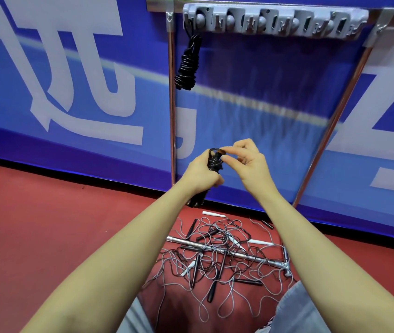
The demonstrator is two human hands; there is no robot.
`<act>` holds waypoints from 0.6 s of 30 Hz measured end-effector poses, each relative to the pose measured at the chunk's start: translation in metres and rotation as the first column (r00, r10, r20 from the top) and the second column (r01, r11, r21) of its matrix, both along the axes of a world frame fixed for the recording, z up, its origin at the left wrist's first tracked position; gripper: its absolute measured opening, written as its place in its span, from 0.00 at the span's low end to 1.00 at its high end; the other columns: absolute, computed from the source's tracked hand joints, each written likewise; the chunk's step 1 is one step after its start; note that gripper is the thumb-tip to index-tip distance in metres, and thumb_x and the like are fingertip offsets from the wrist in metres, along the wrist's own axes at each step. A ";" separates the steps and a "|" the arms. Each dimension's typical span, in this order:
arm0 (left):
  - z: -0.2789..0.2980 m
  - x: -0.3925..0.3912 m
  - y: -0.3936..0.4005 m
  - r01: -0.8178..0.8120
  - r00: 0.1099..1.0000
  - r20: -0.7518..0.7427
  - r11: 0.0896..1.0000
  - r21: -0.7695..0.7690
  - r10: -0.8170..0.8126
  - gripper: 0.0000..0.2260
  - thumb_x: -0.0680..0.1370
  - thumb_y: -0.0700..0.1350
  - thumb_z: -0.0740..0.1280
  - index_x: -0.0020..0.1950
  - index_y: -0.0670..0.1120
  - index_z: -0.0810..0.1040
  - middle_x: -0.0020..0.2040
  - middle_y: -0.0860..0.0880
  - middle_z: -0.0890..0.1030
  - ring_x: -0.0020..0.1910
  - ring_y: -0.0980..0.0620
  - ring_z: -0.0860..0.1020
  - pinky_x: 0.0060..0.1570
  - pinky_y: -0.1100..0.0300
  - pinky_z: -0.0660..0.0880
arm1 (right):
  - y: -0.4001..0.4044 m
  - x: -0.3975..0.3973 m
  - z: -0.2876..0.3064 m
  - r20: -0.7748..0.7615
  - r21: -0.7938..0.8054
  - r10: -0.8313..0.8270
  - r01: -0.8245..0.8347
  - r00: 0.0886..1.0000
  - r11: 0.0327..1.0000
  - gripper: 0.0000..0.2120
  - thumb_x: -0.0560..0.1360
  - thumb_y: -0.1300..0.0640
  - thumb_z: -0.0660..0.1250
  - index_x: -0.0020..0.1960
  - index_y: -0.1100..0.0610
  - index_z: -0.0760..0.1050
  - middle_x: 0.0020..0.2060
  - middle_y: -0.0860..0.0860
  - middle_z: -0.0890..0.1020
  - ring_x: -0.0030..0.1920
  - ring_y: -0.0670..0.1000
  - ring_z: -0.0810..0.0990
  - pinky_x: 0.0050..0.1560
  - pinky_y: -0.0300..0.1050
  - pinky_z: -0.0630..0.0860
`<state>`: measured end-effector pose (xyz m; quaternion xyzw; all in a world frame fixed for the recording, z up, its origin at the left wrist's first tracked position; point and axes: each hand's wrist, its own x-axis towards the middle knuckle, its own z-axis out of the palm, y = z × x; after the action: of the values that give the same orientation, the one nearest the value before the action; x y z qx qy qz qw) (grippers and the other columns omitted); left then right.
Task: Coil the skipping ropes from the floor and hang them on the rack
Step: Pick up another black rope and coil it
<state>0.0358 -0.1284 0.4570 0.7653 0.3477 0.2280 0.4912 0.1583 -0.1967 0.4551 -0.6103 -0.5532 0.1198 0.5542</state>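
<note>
Rope [215,162], black and already coiled, is sitting in the left hand [202,173], whose fingers are wrapping round its middle; the coil's lower end is poking out below the fist and its top loop is standing up above it. Right hand [248,157] is pinching that top loop between thumb and forefinger, the other fingers curling loosely behind. Both forearms are reaching forward and up from the bottom corners, the hands meeting just left of centre, in front of the blue banner [71,92] and between the two chrome uprights. Overhead, the grey rack [275,20] is spanning the frame's top; one coiled rope [188,63] is hanging from its leftmost hook, with the hooks to its right standing free. Below the hands, a tangle [222,255] of thin cords and handles is lying on the red floor [34,224], draped across a chrome bar [246,255].
</note>
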 end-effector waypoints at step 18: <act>-0.015 0.001 -0.005 -0.072 0.995 0.065 0.997 0.010 0.071 0.16 0.68 0.32 0.67 0.54 0.42 0.70 0.43 0.48 0.77 0.34 0.48 0.76 0.33 0.56 0.75 | 0.007 0.003 0.001 -0.246 -0.239 0.007 -0.067 0.969 0.969 0.05 0.75 0.60 0.69 0.41 0.55 0.79 0.36 0.48 0.81 0.36 0.39 0.77 0.38 0.26 0.70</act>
<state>0.0367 -0.1337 0.4418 0.7478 0.3574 0.2721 0.4889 0.1612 -0.1901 0.4564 -0.6443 -0.4734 0.2715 0.5358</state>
